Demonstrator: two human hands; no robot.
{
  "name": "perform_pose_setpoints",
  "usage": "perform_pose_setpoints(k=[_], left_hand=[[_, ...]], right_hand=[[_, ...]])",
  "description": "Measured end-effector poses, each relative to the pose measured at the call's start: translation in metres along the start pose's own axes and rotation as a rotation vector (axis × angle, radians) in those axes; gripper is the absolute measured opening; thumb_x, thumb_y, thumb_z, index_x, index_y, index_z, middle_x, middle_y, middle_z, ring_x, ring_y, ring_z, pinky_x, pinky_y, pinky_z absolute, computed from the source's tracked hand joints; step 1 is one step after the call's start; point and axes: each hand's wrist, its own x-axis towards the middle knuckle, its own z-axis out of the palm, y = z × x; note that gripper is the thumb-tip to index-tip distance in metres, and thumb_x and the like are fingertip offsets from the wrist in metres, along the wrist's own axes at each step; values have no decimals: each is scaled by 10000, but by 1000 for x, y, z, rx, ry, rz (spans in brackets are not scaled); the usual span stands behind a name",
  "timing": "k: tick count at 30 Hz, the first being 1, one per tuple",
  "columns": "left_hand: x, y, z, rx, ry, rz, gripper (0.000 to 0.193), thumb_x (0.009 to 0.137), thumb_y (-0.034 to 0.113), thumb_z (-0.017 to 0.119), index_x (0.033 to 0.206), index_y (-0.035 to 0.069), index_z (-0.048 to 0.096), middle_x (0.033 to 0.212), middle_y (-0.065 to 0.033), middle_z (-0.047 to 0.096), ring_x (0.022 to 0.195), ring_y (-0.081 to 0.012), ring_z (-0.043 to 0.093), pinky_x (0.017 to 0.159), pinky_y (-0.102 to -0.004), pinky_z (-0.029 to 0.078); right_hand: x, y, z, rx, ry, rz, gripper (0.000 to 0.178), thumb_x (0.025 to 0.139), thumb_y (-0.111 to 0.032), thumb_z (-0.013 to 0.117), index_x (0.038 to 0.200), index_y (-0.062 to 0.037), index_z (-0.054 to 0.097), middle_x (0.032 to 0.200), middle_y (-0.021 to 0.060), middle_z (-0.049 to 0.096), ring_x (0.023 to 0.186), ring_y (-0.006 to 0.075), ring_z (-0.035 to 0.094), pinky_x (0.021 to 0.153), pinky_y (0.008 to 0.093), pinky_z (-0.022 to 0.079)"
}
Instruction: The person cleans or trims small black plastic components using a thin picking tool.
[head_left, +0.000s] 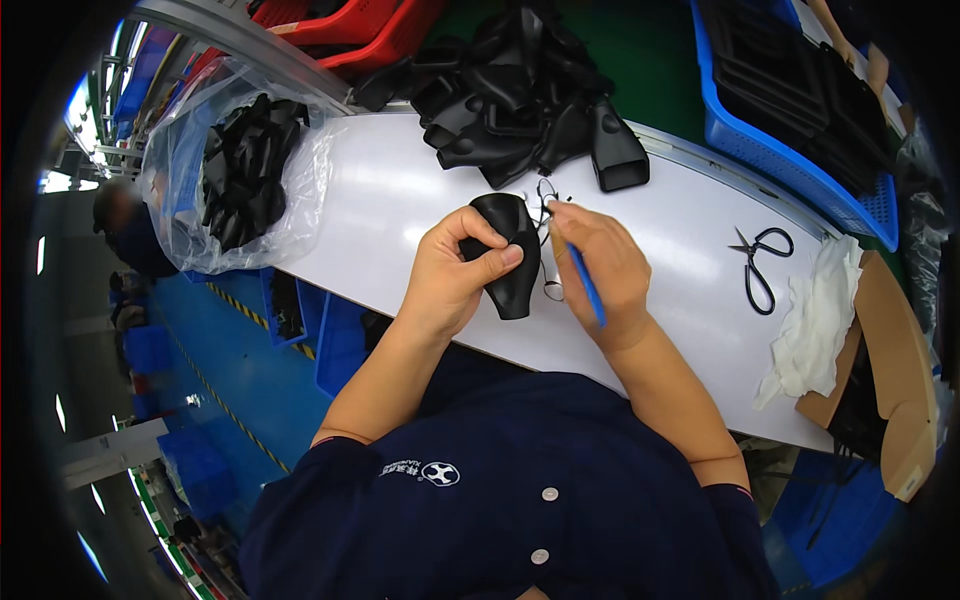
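My left hand (447,268) is closed on a hollow black moulded part (514,288), its thumb and index finger pinching the side. The part is wide at the far end and narrows toward me. In my right hand (612,275) is a slim blue pen-shaped tool (583,284), whose handle slants out below the fingers. Its working tip is too small to make out beside the part's right edge. Thin black strips and loops (553,290) lie on the white table (390,180) between the hands.
Beyond my hands rises a pile of similar black parts (500,95). A clear plastic bag (175,215) of black pieces stands at left. To the right are black-handled scissors (760,270), a white cloth (815,325), a cardboard box (895,370) and a blue crate (790,185). Red crates (390,45) stand behind.
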Motion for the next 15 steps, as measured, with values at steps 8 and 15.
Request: perform_pose_setpoints(k=[8,15], left_hand=[[1,-14,-27,-205,-7,-39,300,849,107,750,1064,118,540,1047,-54,607,915,-186,630,870,-387,526],[12,-26,-8,-317,-128,-130,280,943,226,653,1179,115,553,1334,-91,541,1131,-206,551,971,-403,452]], right_hand=[[4,3,-6,438,-310,949,133,893,-137,703,931,-13,676,935,83,701,846,93,636,793,250,509],[-5,-11,1,928,-208,1002,150,911,-110,691,984,3,625,1175,138,660,955,122,641,831,254,523]])
